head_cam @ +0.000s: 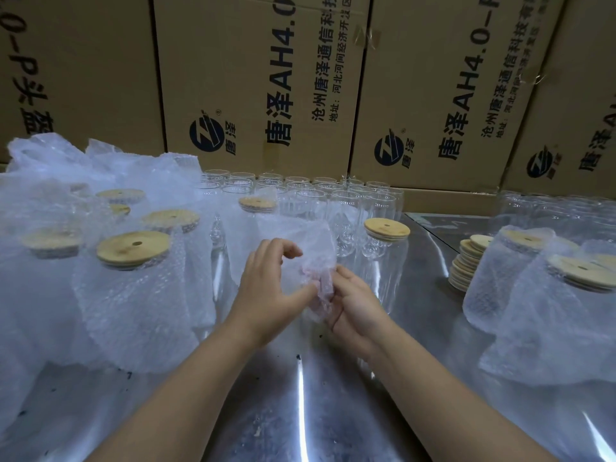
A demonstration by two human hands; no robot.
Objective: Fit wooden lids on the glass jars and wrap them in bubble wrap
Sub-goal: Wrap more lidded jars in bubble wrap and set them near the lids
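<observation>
My left hand (pixel 266 288) and my right hand (pixel 350 305) meet at the middle of the table, both pinching a loose piece of bubble wrap (pixel 313 248) that stands up between them. Just behind it stands a glass jar with a wooden lid (pixel 386 228), unwrapped. Several lidded jars wrapped in bubble wrap (pixel 133 261) stand at the left, and two more wrapped jars (pixel 520 271) at the right. Rows of open glass jars (pixel 300 191) fill the back. A stack of wooden lids (pixel 466 265) sits right of centre.
The shiny metal table (pixel 300 411) stretches toward me below my forearms. Large printed cardboard boxes (pixel 260 81) form a wall behind the jars. More bubble wrap (pixel 43 161) is heaped at the far left, and clear jars (pixel 560 211) crowd the far right.
</observation>
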